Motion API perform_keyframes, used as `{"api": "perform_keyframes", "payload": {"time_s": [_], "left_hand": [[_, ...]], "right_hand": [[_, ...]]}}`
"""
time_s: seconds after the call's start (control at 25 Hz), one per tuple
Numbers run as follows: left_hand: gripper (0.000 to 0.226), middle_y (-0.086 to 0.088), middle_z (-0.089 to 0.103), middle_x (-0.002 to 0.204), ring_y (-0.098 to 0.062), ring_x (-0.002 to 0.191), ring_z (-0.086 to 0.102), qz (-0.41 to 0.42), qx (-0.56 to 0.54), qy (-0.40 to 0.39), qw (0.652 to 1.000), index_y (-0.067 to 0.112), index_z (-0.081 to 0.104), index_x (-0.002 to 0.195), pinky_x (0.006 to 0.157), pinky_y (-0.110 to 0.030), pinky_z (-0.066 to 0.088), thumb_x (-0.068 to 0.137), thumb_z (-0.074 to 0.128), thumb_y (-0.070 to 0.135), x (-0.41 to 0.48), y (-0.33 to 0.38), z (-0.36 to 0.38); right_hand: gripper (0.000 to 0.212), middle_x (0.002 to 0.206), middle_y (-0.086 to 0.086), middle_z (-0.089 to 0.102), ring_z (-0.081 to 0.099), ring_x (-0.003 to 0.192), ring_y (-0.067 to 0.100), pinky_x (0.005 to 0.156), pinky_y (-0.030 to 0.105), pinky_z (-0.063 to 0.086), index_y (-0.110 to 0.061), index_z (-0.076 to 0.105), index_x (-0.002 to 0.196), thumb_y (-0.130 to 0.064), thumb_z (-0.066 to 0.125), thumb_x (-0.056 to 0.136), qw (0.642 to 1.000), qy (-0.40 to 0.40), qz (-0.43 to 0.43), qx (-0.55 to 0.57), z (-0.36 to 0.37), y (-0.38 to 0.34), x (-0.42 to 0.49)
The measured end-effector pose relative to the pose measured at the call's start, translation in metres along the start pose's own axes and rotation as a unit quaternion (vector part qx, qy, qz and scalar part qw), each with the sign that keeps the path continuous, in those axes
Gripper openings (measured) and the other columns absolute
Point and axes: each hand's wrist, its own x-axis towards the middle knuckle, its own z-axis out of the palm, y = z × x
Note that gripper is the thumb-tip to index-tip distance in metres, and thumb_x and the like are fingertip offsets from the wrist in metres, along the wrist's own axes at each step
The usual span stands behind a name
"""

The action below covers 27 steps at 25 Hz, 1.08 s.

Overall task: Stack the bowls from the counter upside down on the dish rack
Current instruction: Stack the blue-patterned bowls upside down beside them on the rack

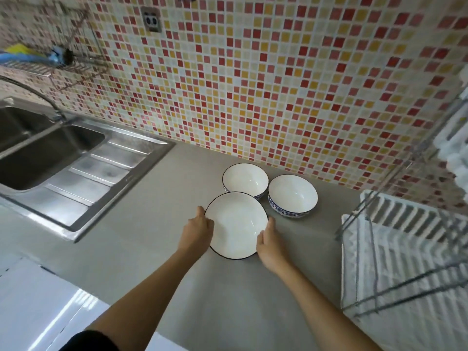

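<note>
On the grey counter (157,224), the left hand (198,230) and right hand (269,243) grip opposite rims of the nearest white, dark-rimmed ceramic bowl (235,225), upright. Two matching bowls (245,179) (292,195) sit just behind; the white slatted dish rack (405,249) stands to the right.

A steel sink (50,153) with a curved faucet (33,93) sits at left; a socket (151,20) is set in the mosaic wall (278,84), beside a wire shelf (50,64).

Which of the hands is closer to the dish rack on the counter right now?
Right. The right hand grips the near bowl's right rim, on the side facing the dish rack. The left hand holds the opposite rim, farther from the rack.
</note>
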Motion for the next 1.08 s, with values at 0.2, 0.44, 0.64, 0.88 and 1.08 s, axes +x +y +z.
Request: {"api": "perform_keyframes", "payload": {"time_s": [0.2,0.44,0.64,0.88,1.08], "left_hand": [[0.03,-0.021,0.065,0.092,-0.043,0.084,0.06,0.164,0.077,0.055,0.982,0.01,0.042,0.118,0.066,-0.037,0.041,0.088,0.044,0.009,-0.064,0.022,-0.051],[0.04,-0.017,0.071,0.108,-0.038,0.081,0.068,0.355,0.05,0.204,0.911,0.022,0.048,0.135,0.063,-0.036,0.053,0.096,0.047,0.016,-0.158,0.047,-0.1],[0.034,-0.021,0.072,0.106,-0.033,0.069,0.073,0.493,-0.044,0.332,0.803,0.009,0.049,0.125,0.051,-0.029,0.055,0.095,0.04,0.021,-0.219,0.084,-0.134],[0.056,-0.018,0.057,0.132,-0.035,0.109,0.064,0.597,-0.139,0.298,0.732,0.012,0.034,0.137,0.09,-0.018,0.045,0.096,0.029,0.05,-0.28,0.175,-0.166],[0.077,-0.006,0.045,0.145,-0.021,0.116,0.057,0.621,-0.124,0.114,0.766,0.043,0.016,0.139,0.097,-0.05,0.048,0.074,0.026,0.082,-0.314,0.253,-0.153]], "right_hand": [[0.051,0.137,0.01,0.041,0.053,0.112,0.035,0.088,0.037,0.043,-0.013,0.021,0.141,-0.005,0.033,0.093,0.992,0.052,-0.11,-0.043,-0.042,-0.022,-0.074],[0.055,0.138,0.005,0.04,0.053,0.115,0.025,0.091,0.036,0.044,-0.032,0.019,0.138,-0.003,0.039,0.094,0.948,0.178,-0.259,-0.05,-0.091,-0.057,-0.181],[0.068,0.141,0.001,0.043,0.043,0.126,0.011,0.1,0.014,0.032,-0.021,0.029,0.145,0.002,0.054,0.086,0.896,0.275,-0.346,-0.04,-0.163,-0.098,-0.245],[0.061,0.139,0.017,0.047,0.044,0.123,0.019,0.106,0.003,0.024,-0.008,0.029,0.14,-0.006,0.05,0.083,0.773,0.437,-0.445,-0.116,-0.268,-0.114,-0.292],[0.054,0.131,0.027,0.051,0.049,0.104,0.022,0.087,0.023,0.041,0.001,0.032,0.136,-0.01,0.042,0.084,0.706,0.523,-0.435,-0.196,-0.359,-0.079,-0.31]]}}
